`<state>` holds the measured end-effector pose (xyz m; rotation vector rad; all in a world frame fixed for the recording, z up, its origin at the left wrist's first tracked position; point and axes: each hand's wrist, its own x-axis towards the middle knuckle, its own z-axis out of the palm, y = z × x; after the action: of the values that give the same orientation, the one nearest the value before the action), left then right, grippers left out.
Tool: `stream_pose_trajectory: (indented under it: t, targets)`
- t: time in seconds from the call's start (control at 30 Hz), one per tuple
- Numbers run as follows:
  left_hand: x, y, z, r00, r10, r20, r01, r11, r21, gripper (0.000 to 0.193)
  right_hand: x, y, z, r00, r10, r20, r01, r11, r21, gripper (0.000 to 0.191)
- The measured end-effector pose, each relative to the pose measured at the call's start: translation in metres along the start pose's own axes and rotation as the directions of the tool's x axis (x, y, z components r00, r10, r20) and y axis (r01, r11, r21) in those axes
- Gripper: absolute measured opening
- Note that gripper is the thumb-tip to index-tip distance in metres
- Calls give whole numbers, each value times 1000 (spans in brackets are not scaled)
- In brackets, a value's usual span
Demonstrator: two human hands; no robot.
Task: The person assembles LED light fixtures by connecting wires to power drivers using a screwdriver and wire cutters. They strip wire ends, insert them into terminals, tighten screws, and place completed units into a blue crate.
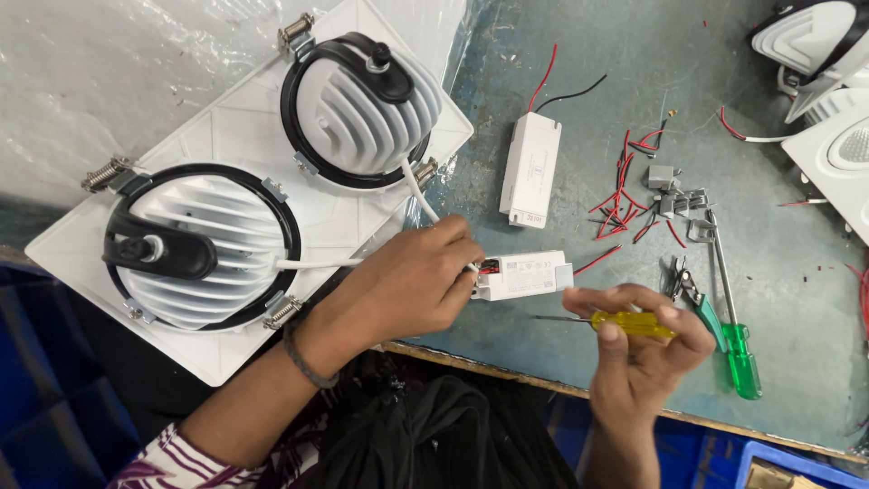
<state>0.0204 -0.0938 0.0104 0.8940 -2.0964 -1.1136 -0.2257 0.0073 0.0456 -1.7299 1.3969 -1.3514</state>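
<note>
Two hands at frame centre: left hand (412,285) pinched white cable into white driver box (523,275), right hand (647,340) clamped yellow screwdriver (608,321); blade slipping could, likely, nick red wires.

Single view only, head-worn cam, so no second view to overlap with. It looked almost straight down onto the counter (634,109) from close above, at working reach. The counter's near edge ran diagonally across the lower frame, low on the right, so the head was turned relative to it. Both forearms entered from the bottom, left hand (412,281) near centre, right hand (647,340) right of centre; the wearer's lap filled bottom centre. Frame centred on the near-edge zone. The twin-lamp fixture (244,181) overhung the counter's left end and filled the left half. The counter's far right corner area was cropped, lamp parts (819,54) cut off there. Slight wide-angle stretch at the borders.
</note>
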Motion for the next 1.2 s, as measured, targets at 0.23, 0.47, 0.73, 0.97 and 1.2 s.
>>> stream_pose_trajectory:
  t: [0.23,0.47,0.73,0.97,1.2]
  targets:
    - [8,-5,0,1000,-11,-11,11,1000,-19,18,-4,-19,-19,1000,23,-17,-24,998,-54,52]
    - [13,-5,1,999,-30,-30,30,1000,10,16,29,-12,14,989,-110,99,107,994,32,47]
    - [15,-9,4,999,10,-52,-10,1000,3,15,42,-10,19,975,-96,203,89,995,41,48]
    - [15,-9,3,1000,-2,-29,2,1000,11,14,45,-8,17,960,-127,249,121,992,39,51]
    - [15,-8,2,999,-2,-37,2,1000,-3,13,45,-8,16,940,-174,294,186,983,-13,46]
